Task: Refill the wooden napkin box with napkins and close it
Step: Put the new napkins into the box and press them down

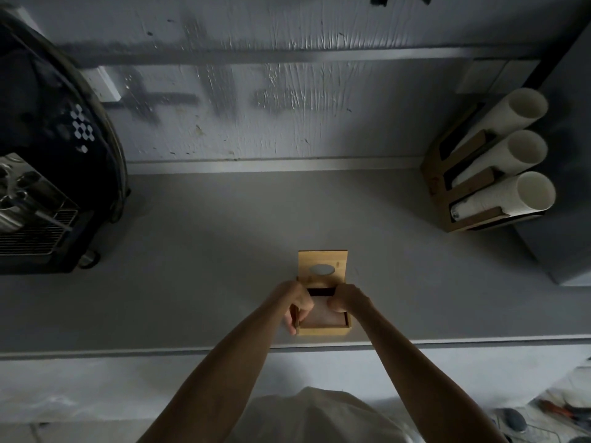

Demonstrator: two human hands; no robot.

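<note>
A wooden napkin box (323, 330) stands near the front edge of the grey counter (208, 266). Its lid (322, 266), with an oval opening, is tilted up and back. A pale stack of napkins (323, 314) lies inside the box. My left hand (295, 305) grips the box's left wall, thumb inside and fingers outside. My right hand (348, 298) presses on the napkins at the box's right side, fingers curled; its fingertips are hidden. A dark gap shows between the napkins and the lid's hinge.
A dark coffee machine (48, 174) with a metal drip grate fills the left of the counter. At the right a wooden holder (463, 199) carries three stacks of white paper cups, next to a grey cabinet (569, 187). A wall rises behind.
</note>
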